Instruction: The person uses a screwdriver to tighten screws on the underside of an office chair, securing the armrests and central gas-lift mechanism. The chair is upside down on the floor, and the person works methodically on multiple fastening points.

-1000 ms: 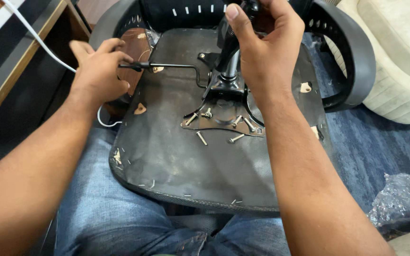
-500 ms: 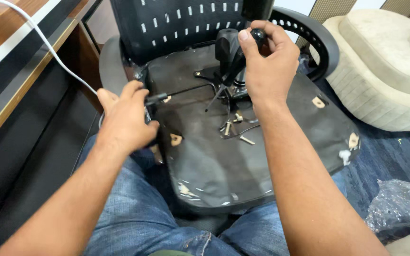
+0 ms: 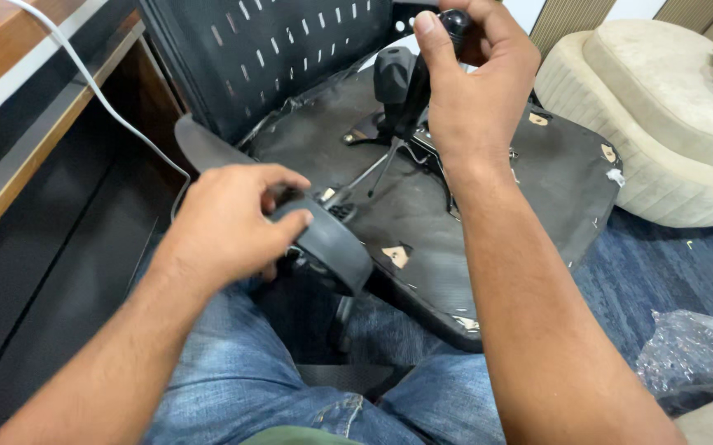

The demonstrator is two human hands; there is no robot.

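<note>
An office chair lies tipped over my lap, the dark underside of its seat (image 3: 422,206) facing me and tilted up to the right. My left hand (image 3: 229,218) grips the near black armrest (image 3: 327,243). My right hand (image 3: 476,82) is closed around a black knob on the mechanism (image 3: 397,91) that stands up from the seat's middle. A thin metal lever (image 3: 373,169) runs from that mechanism toward my left hand. The perforated black backrest (image 3: 266,58) rises behind.
A wooden desk (image 3: 10,99) with a dark panel stands close on the left, a white cable (image 3: 117,115) hanging down it. A cream pouf (image 3: 669,132) sits at the right on blue carpet (image 3: 661,272). Crumpled clear plastic wrap (image 3: 694,354) lies at lower right.
The chair has tipped upright and swung right, its seat underside turning away. My left hand left the lever and took the armrest. The loose screws on the plate are out of sight.
</note>
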